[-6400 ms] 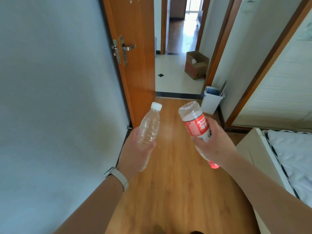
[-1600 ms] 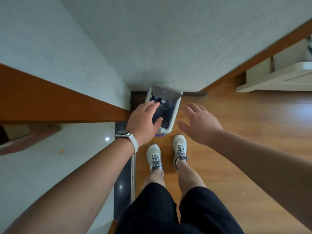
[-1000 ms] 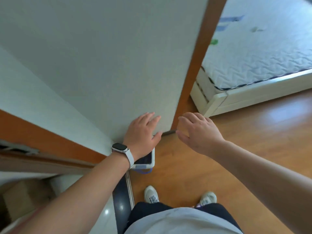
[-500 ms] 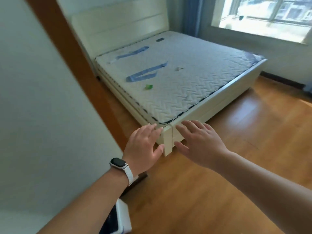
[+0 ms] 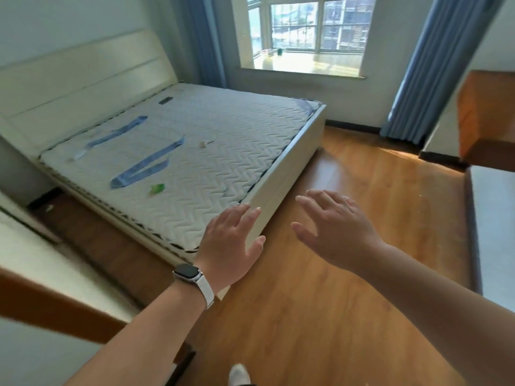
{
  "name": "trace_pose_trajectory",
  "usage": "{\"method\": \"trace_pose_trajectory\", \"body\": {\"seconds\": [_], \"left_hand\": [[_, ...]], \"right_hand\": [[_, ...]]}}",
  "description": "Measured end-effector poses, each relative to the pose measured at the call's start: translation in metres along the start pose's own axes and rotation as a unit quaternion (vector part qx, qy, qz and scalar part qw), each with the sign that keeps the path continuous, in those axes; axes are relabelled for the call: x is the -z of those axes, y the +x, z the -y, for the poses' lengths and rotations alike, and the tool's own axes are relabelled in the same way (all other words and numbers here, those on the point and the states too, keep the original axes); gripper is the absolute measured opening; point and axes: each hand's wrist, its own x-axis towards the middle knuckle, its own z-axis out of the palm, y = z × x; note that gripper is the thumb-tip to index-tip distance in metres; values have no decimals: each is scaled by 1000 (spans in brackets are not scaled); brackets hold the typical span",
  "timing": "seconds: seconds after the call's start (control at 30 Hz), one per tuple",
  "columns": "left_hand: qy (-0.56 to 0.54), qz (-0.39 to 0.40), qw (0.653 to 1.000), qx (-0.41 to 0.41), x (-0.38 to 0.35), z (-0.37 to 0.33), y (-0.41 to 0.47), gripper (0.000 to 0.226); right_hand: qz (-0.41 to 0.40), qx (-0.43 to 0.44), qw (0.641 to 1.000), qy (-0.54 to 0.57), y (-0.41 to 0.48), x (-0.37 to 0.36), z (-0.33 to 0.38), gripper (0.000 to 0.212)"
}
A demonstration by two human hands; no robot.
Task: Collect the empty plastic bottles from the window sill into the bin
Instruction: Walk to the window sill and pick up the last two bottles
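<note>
My left hand [image 5: 230, 246], with a watch on its wrist, is raised in front of me with straight fingers and holds nothing. My right hand [image 5: 333, 229] is beside it, fingers spread, also empty. The window sill [image 5: 303, 65] lies far across the room under the window, bright in the sun. A small dark green object [image 5: 279, 52] and a pale one stand at its left end; they are too small to identify. The bin is out of view.
A white bed with a bare mattress [image 5: 178, 151] fills the left, with blue strips and small scraps on it. Wooden floor [image 5: 348, 288] runs from my feet to the window. Blue curtains [image 5: 423, 79] hang beside the window. A wooden cabinet [image 5: 482, 118] stands at right.
I held two bottles earlier; both hands were then empty over the bin. My view has since swung from the bin up to the bed and window, both hands staying raised and empty.
</note>
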Motion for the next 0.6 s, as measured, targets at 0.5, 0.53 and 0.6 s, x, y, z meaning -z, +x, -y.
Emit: {"method": "trace_pose_trajectory", "body": {"seconds": [0.5,0.53,0.6], "left_hand": [[-92,12,986,-140,-65,122,239,58],[-93,16,985,-143,-66,135,253,58],[-94,20,984,-149,-69,158,280,58]], "right_hand": [[23,-136,987,-87,192,-43,-30,64],[23,-141,986,-89,207,-45,-28,64],[19,-151,984,-94,234,-49,-26,63]]}}
